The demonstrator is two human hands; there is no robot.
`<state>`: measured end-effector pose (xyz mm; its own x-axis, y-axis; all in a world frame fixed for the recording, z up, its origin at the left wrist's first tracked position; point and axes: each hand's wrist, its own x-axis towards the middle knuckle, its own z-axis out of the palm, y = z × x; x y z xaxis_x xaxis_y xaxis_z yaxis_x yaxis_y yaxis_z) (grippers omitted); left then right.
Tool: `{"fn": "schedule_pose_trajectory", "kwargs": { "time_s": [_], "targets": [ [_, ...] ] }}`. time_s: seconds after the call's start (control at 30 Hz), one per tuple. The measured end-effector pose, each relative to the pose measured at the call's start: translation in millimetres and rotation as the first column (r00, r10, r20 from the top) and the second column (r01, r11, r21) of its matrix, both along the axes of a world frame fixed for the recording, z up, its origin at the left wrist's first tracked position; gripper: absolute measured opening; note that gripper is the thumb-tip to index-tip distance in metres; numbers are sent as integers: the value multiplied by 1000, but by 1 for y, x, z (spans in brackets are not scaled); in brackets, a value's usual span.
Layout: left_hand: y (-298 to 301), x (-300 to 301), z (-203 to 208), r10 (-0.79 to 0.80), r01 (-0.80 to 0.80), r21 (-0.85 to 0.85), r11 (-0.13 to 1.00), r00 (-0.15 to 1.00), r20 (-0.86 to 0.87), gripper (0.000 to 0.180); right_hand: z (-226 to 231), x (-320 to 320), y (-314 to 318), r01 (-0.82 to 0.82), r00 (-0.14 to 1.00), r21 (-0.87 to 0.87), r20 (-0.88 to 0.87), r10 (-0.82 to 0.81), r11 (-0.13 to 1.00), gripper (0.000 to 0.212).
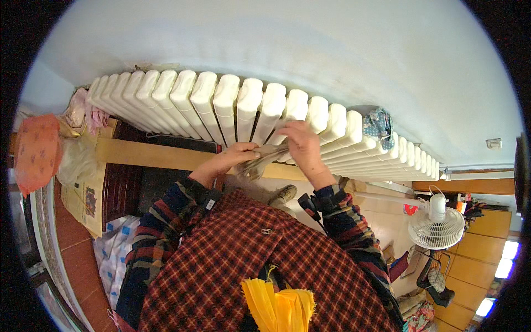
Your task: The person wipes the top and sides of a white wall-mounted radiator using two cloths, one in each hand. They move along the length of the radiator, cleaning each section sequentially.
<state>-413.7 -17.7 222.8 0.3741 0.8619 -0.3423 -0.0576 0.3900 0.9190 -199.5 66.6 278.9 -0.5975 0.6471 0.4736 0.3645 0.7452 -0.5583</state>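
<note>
In front of a long white radiator point(227, 105), a thin greyish crumpled cloth point(251, 169) stretches between my hands. My left hand point(229, 159) is closed around it, the thumb on top, and a loose part of the cloth hangs below the fingers. A little higher and to the right, my right hand point(303, 145) has its fingers bent together at the cloth's other end, close to the radiator's top; the fingertips are partly hidden. Behind the cloth runs a pale wooden board point(171, 159) along the radiator's foot.
A blue patterned cloth point(379, 124) drapes over the radiator farther right. At the left hangs an orange-red cloth point(36, 149) beside a cardboard sheet point(83, 202). A white fan point(437, 227) stands at the right. Yellow fabric point(279, 304) lies against my checked apron point(221, 260).
</note>
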Motion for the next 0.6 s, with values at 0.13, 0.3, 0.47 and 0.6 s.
{"fn": "schedule_pose_trajectory", "kwargs": {
  "time_s": [0.13,0.3,0.47,0.6],
  "targets": [
    [9,14,17,145,-142,98,985,989,-29,39,8,15,39,305,951,106,-92,-296,946,40],
    [38,32,7,-16,18,139,990,1000,-11,30,-2,6,59,288,924,285,169,-344,914,36],
    [26,33,-18,-73,76,80,994,997,-39,24,1,27,27,152,961,297,179,-211,943,34],
    [19,27,-12,-163,163,7,987,987,-15,33,7,54,12,100,984,15,147,-101,995,30]
  ]
}}
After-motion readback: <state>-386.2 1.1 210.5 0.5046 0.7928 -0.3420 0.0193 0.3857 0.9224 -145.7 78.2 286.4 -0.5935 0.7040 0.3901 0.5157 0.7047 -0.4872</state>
